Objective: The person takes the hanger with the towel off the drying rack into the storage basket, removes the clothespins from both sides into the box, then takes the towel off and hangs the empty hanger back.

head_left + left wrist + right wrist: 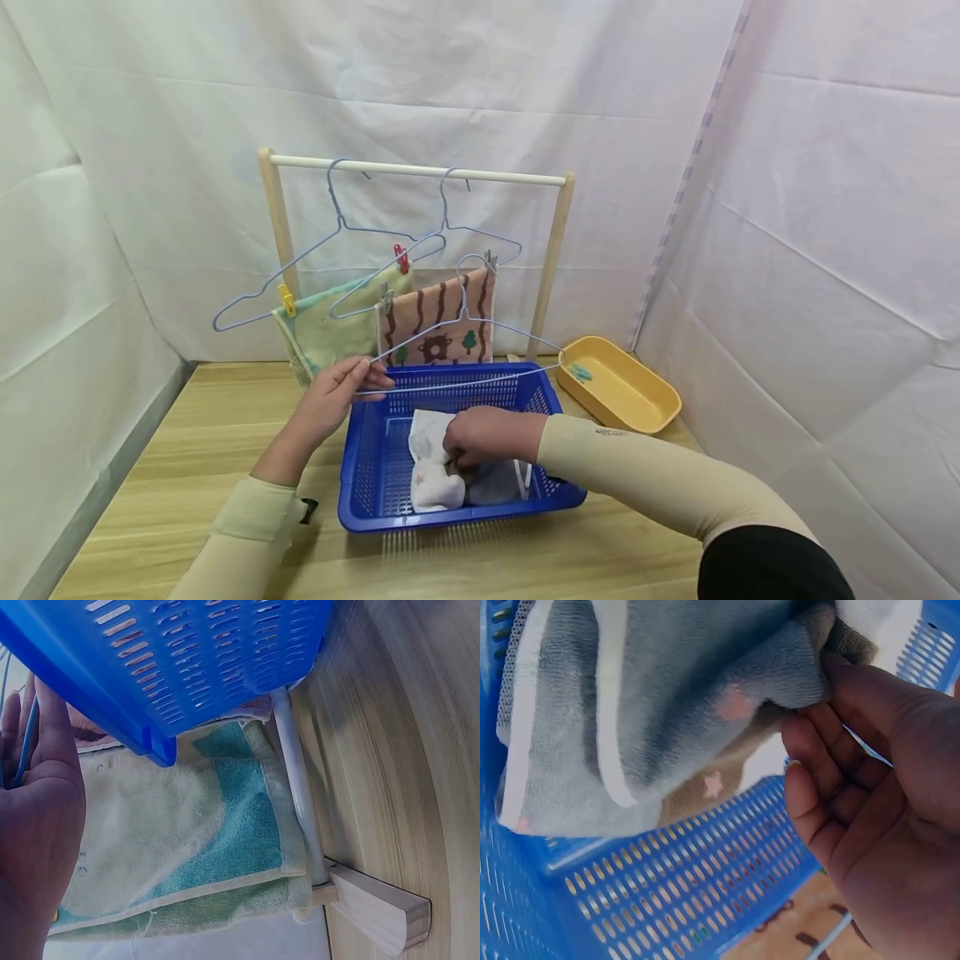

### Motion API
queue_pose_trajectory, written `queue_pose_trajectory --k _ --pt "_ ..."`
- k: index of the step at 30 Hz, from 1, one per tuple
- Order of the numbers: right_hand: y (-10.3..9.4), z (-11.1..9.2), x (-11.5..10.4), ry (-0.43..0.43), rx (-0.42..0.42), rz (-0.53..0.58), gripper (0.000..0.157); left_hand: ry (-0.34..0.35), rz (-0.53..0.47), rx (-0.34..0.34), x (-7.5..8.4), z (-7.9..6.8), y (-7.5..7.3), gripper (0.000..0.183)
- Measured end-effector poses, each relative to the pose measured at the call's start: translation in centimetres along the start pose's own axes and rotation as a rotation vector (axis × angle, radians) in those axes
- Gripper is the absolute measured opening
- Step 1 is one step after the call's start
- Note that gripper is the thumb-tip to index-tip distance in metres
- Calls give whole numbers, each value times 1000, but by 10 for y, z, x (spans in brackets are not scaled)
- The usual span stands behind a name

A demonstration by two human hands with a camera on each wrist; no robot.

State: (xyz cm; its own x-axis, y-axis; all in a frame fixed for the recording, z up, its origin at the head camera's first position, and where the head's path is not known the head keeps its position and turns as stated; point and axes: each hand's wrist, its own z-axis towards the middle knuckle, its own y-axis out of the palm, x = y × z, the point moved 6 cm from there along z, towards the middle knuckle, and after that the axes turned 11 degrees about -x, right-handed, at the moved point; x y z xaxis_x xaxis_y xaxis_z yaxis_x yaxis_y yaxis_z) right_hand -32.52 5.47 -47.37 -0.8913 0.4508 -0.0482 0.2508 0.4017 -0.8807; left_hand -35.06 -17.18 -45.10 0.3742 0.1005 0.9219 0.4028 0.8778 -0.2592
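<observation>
- Beyond the left hand, a green towel (333,329) hangs from a blue hanger by a yellow clip (287,300) and a red clip (402,258).
- The left hand (341,392) grasps one end of a light-blue wire hanger (457,386), thumb against the wire; the hanger stretches from it toward the right, above the basket's far side.
- Behind that held hanger, farther off than both hands, a pink towel (442,317) with brown wavy stripes hangs by grey clips (386,297).
- The rack's white bar (405,168) runs above and beyond both hands.
- Below and between the hands, a blue basket (450,522) stands on the worktop (187,450).
- The right hand (476,435) reaches into the basket and pinches a white, brown and grey towel (667,697) with pink stars; the rest of it lies bunched inside, under and beside the fingers.
- Right of the basket, beyond the right forearm, a yellow tray (630,392) holds teal clips (581,372).
</observation>
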Motion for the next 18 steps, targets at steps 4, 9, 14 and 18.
queue_pose_trajectory --k 4,9,14,18 --pt "11 9 0 -5 -13 -5 13 4 -1 6 -1 -1 0 47" --pt "19 14 -1 -17 -26 -57 7 15 -5 1 -1 -1 0 48" --pt "18 12 0 2 -28 -52 8 22 -6 3 -1 -1 -2 48" --pt "11 6 2 38 -34 11 8 23 -3 5 -1 -2 -3 47"
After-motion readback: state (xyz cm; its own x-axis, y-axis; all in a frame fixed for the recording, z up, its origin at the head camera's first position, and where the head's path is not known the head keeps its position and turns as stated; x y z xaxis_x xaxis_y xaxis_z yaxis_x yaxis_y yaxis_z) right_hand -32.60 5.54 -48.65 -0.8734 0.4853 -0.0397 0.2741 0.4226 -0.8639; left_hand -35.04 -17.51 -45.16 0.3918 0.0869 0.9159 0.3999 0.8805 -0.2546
